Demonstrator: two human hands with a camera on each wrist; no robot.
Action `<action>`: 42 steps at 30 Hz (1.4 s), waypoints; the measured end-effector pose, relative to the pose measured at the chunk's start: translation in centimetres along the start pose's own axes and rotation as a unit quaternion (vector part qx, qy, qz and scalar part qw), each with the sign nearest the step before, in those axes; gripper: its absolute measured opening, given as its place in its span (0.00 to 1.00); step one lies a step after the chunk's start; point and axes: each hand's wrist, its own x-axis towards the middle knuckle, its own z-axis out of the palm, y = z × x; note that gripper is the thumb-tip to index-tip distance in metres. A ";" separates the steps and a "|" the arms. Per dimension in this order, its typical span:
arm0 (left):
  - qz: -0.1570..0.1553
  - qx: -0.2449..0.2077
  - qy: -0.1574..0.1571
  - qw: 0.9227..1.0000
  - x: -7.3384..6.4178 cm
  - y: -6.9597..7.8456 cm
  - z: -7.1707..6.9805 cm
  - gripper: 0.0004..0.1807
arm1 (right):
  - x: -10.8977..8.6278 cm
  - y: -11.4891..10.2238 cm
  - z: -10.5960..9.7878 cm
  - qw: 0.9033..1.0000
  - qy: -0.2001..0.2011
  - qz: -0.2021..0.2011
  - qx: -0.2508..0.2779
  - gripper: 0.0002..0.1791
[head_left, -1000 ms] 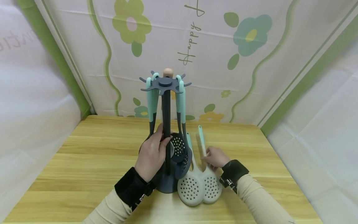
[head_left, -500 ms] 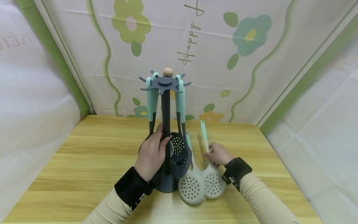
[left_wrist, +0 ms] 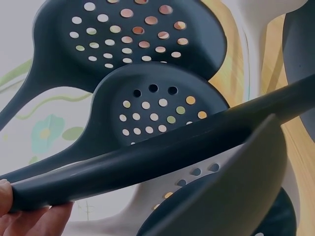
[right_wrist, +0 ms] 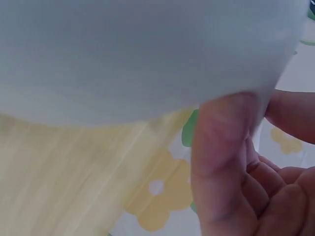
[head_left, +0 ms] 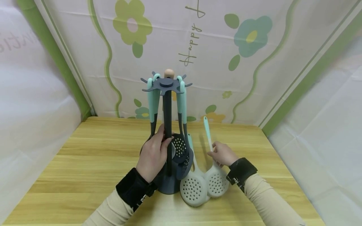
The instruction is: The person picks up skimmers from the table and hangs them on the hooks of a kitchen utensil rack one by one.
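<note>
My left hand (head_left: 152, 153) grips the dark pole (head_left: 167, 110) of a utensil stand; its fingertips also show around the pole in the left wrist view. Dark skimmers (head_left: 180, 147) with mint handles hang from the stand's hooked top (head_left: 167, 83). Between thumb and fingers, my right hand (head_left: 223, 153) pinches the pale neck of a grey-white skimmer (head_left: 217, 185), its mint handle pointing away from me. The smooth back of its bowl (right_wrist: 147, 59) fills the upper right wrist view. A second grey-white skimmer (head_left: 193, 190) lies beside the stand's round base (head_left: 168, 185).
Another pale rim (head_left: 207, 198) shows under the two grey-white skimmers. The wooden table (head_left: 93, 163) ends at a flower-printed cloth wall (head_left: 209, 78) at the back, with pale cloth sides to left and right. A wooden ball (head_left: 169, 73) stands out behind the stand's hooks.
My right hand has moved the held skimmer up and to the right, and its bowl has drawn away from the one beside it. My left hand stays on the pole.
</note>
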 end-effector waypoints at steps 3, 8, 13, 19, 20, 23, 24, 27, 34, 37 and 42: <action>-0.001 -0.001 -0.005 1.000 0.1 0.0 0.0 0.18 | -0.2 -0.2 -0.3 1.000 0.005 -0.006 0.000 0.24; -0.006 -0.008 -0.009 1.000 0.1 0.0 -0.1 0.18 | -0.5 -0.4 -0.8 1.000 0.014 -0.013 0.000 0.22; -0.009 -0.019 -0.008 1.000 0.0 0.1 -0.3 0.18 | -0.6 -0.3 -1.1 0.999 0.030 -0.021 -0.023 0.22; -0.008 -0.031 -0.010 0.999 0.1 0.0 -0.3 0.16 | -0.9 -0.3 -1.3 0.996 0.051 -0.034 -0.058 0.23; -0.007 -0.031 -0.011 0.999 0.2 0.0 -0.3 0.16 | -1.0 -0.3 -1.4 0.996 0.053 -0.038 -0.058 0.23; -0.005 -0.032 -0.014 0.999 0.2 0.0 -0.3 0.16 | -1.1 -0.3 -1.5 0.996 0.058 -0.048 -0.057 0.23; -0.006 -0.034 -0.017 0.999 0.1 0.1 -0.4 0.16 | -1.1 -0.3 -1.5 0.995 0.060 -0.052 -0.057 0.23; -0.011 -0.044 -0.028 0.999 0.0 0.1 -0.4 0.19 | -1.2 -0.3 -1.5 0.994 0.066 -0.065 -0.059 0.23; -0.022 -0.054 -0.051 0.997 -0.1 0.2 -0.6 0.23 | -1.5 -0.5 -1.6 0.993 0.071 -0.075 -0.062 0.23; -0.024 -0.051 -0.054 0.997 -0.1 0.2 -0.6 0.23 | -1.6 -0.5 -1.5 0.992 0.075 -0.078 -0.058 0.23; -0.028 -0.043 -0.053 0.997 -0.1 0.3 -0.5 0.22 | -1.9 -0.5 -1.4 0.990 0.097 -0.092 -0.052 0.23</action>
